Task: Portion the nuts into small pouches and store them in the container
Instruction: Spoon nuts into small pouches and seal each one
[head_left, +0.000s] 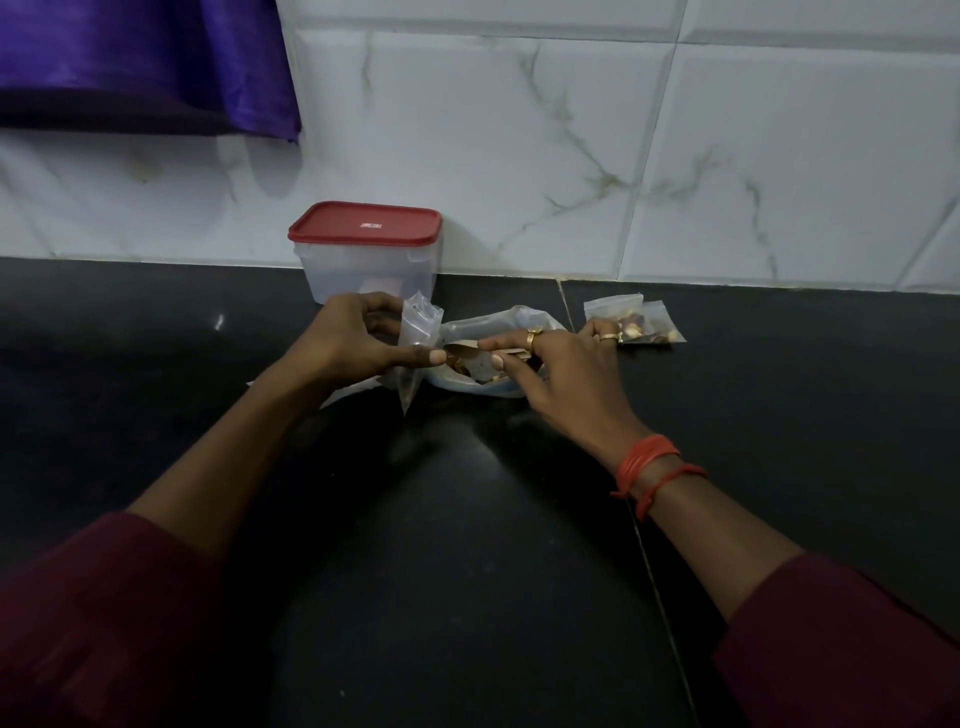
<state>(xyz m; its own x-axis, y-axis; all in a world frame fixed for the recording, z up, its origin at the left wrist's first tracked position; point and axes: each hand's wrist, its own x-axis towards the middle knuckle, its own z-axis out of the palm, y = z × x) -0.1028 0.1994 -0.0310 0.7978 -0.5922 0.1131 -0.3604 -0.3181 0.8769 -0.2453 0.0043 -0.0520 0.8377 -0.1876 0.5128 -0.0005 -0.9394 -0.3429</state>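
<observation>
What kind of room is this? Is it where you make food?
Most likely a kitchen. There's a dark counter against a white tiled wall, a red-lidded food container stands at the back, and the left hand holds a small pouch beside a bag of nuts.

A purple cloth (140, 62) hangs against the white marbled wall tiles (571, 130) above the black desk (467, 519).
</observation>
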